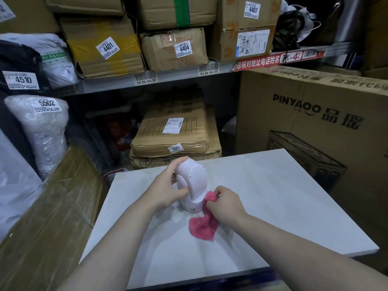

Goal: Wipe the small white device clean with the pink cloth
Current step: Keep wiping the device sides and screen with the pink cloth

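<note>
Shelving (147,80) spans the back of the view, loaded with taped cardboard boxes bearing numbered labels: 4401, 4404, 4407. Barcode strips run along its front edge. To the right, a large brown carton (315,122) printed PINYAOO stands just behind the work surface. To the left, a long tape-covered cardboard package (52,206) leans near the surface's left edge, with a bubble-wrapped parcel (39,131) labelled 5502 above it. Under the shelf, a stack of flat brown boxes (176,135) sits behind the far edge of the surface.

Work surface: a pale grey-white board (283,196), square-cornered, mostly bare.

Small white device (192,183): stands upright on its round base near the middle of the board, slightly toward the far edge. Rounded head on top, label visible low on the base.

Pink cloth (202,226): one portion lies crumpled flat on the board just in front and to the right of the device; the other end is lifted and bunched against the device's lower right side.

Left hand (165,185): wrapped around the device's left side, fingers over the top of the head, thumb across the front. Firm closed grasp.

Right hand (225,203): fingers pinched shut on the raised end of the cloth, pressing it to the device's base.
</note>
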Motion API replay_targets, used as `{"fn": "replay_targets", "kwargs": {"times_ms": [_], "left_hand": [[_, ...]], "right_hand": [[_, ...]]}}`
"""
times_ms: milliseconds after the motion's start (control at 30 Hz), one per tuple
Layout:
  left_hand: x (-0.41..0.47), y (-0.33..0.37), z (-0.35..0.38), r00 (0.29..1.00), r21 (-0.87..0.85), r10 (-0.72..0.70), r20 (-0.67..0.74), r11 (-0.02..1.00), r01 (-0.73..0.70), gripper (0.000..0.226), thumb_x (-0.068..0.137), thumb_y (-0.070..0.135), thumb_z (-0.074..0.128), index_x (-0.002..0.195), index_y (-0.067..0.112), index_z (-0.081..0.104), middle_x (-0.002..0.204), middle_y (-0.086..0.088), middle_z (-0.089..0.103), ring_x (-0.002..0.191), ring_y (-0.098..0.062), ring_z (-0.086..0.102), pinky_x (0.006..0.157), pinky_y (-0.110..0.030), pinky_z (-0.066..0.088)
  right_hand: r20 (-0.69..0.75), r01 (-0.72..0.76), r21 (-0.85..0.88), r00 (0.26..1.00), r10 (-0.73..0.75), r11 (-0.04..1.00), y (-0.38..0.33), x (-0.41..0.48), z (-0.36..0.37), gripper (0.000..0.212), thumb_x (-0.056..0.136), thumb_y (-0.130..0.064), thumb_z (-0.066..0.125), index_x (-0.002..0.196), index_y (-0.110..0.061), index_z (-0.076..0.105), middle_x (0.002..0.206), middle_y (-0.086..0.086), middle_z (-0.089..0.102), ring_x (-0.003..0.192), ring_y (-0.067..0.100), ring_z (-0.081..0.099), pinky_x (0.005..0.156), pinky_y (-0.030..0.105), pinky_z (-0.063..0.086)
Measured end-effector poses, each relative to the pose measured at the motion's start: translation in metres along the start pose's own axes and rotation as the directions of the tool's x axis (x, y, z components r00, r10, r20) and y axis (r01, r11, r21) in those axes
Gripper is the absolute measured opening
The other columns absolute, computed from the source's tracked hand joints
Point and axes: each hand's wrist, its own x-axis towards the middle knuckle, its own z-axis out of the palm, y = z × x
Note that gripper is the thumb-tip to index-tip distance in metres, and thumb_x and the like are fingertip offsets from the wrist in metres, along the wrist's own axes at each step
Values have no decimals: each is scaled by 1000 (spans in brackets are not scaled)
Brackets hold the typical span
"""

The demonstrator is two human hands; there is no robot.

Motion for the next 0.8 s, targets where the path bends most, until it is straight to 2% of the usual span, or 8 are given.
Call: {"fn": "replay_targets", "kwargs": {"times_ms": [133, 267, 400, 500, 633, 700, 800], "left_hand": [[-1, 0, -1, 1000, -8, -10, 2, 1000, 10, 79, 70, 15, 67, 134, 55, 41, 135, 21, 50, 123, -9, 56, 105, -28, 46], [0, 0, 0, 1000, -20, -17, -2, 1000, 17, 79, 68, 18, 66, 133, 56, 41, 134, 20, 51, 123, -10, 56, 104, -30, 47], [0, -1, 1, 1000, -27, -12, -5, 1000, 12, 78, 69, 15, 66, 133, 54, 42, 133, 20, 52, 121, -9, 57, 102, -28, 48], [0, -1, 0, 1000, -35, -10, -10, 999, 9, 79, 70, 12, 67, 133, 53, 43, 133, 19, 52, 121, -9, 57, 103, -28, 48], [0, -1, 0, 1000, -44, -11, -5, 999, 11, 79, 71, 10, 68, 133, 53, 43, 132, 21, 53, 121, -8, 57, 103, -26, 47], [1, -1, 1, 1000, -41, -10, -5, 999, 10, 79, 71, 11, 68, 132, 54, 43, 134, 20, 52, 122, -7, 56, 103, -27, 47], [0, 0, 1, 1000, -53, -21, -6, 998, 20, 80, 69, 14, 68, 132, 55, 42, 136, 18, 52, 124, -10, 56, 104, -29, 47]], "right_hand": [[-2, -18, 37, 1000, 18, 999, -3, -8, 5, 17, 80, -22, 65, 81, -6, 60, 77, 9, 73, 72, 27, 71, 61, 36, 55], [-11, -57, 103, 998, 59, 993, -6, -14, 12, 21, 79, -21, 71, 69, -15, 53, 70, 1, 63, 63, 18, 58, 55, 29, 45], [18, -78, 189, 997, 76, 979, -12, -26, 32, 29, 78, -24, 76, 63, -20, 51, 67, -2, 65, 65, 18, 61, 64, 34, 52], [16, -69, 202, 998, 67, 977, -15, -29, 39, 28, 79, -23, 75, 64, -20, 52, 66, -4, 64, 64, 14, 61, 61, 28, 49], [8, -74, 186, 997, 74, 980, -17, -30, 31, 27, 79, -18, 71, 61, -20, 50, 60, -4, 63, 59, 16, 60, 60, 34, 52], [-6, -88, 177, 996, 91, 980, -14, -29, 26, 24, 80, -18, 69, 65, -19, 50, 65, -3, 64, 59, 14, 59, 52, 26, 45], [-56, -98, 150, 993, 108, 984, -9, -25, 20, 19, 82, -21, 67, 74, -16, 51, 76, 1, 65, 64, 15, 57, 50, 25, 38]]}}
